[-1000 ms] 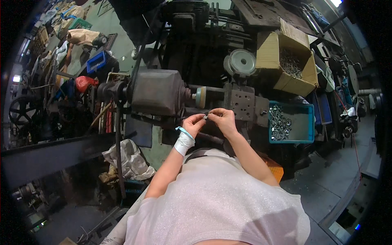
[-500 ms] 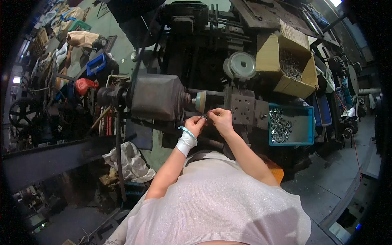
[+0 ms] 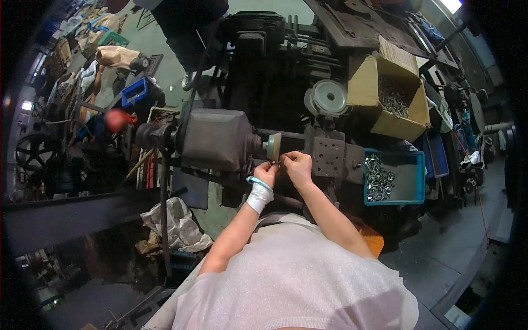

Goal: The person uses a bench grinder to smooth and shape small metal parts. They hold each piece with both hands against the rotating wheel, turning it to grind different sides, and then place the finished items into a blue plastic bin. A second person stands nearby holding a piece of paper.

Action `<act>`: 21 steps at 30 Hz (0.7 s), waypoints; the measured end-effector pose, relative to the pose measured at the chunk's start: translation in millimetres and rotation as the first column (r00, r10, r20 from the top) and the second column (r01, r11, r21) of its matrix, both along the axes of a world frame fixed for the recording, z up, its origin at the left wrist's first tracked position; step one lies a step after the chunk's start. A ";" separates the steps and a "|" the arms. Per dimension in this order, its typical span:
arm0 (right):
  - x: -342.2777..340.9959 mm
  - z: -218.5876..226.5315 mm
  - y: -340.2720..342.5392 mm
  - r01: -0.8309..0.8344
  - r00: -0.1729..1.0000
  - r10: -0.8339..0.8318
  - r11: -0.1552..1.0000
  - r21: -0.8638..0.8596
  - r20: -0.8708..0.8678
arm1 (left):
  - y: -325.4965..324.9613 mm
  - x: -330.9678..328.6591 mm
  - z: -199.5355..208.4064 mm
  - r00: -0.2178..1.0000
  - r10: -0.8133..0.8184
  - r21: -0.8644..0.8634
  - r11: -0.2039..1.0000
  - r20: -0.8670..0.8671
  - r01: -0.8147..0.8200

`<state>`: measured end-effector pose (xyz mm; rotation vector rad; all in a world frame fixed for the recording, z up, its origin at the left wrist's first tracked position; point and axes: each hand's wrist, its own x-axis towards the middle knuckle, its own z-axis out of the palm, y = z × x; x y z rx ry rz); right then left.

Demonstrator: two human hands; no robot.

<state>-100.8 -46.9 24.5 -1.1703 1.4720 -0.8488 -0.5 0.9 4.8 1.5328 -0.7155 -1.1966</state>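
Both of my hands meet just below a pale, round grinding wheel (image 3: 274,146) on the spindle of a dark machine (image 3: 215,138). My left hand (image 3: 266,174), with a white wrap and a light-blue band at the wrist, is closed in a pinch. Close beside it, my right hand (image 3: 297,168) also pinches. A small metal piece (image 3: 278,163) shows between the fingertips of both; its kind is too small to make out. To the right, a teal tray (image 3: 408,202) holds many shiny metal parts (image 3: 379,179).
An opened cardboard box (image 3: 365,82) with more small metal pieces stands behind the tray. A drilled metal block (image 3: 328,153) and a pale pulley-like disc (image 3: 330,97) are right of the wheel. An upright post (image 3: 164,214) rises on the left, beside a crumpled white sack (image 3: 179,225).
The view has shifted slightly, so the scene sits a little lower and to the right. My hands remain together under the wheel, the small piece still between them.
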 end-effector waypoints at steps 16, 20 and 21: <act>-26.5 35.1 28.9 -0.147 0.952 0.189 0.972 -0.184 0.242 | 26.2 21.0 48.4 0.755 -0.062 0.218 0.939 -0.653 0.265; -27.6 36.7 31.1 -0.198 0.954 0.224 0.970 -0.140 0.199 | 26.0 23.1 24.0 0.673 -0.151 0.100 0.943 -0.724 0.319; -27.5 32.6 30.7 -0.177 0.965 0.190 0.981 -0.086 0.183 | 25.0 21.8 25.5 0.739 -0.138 0.139 0.944 -0.660 0.300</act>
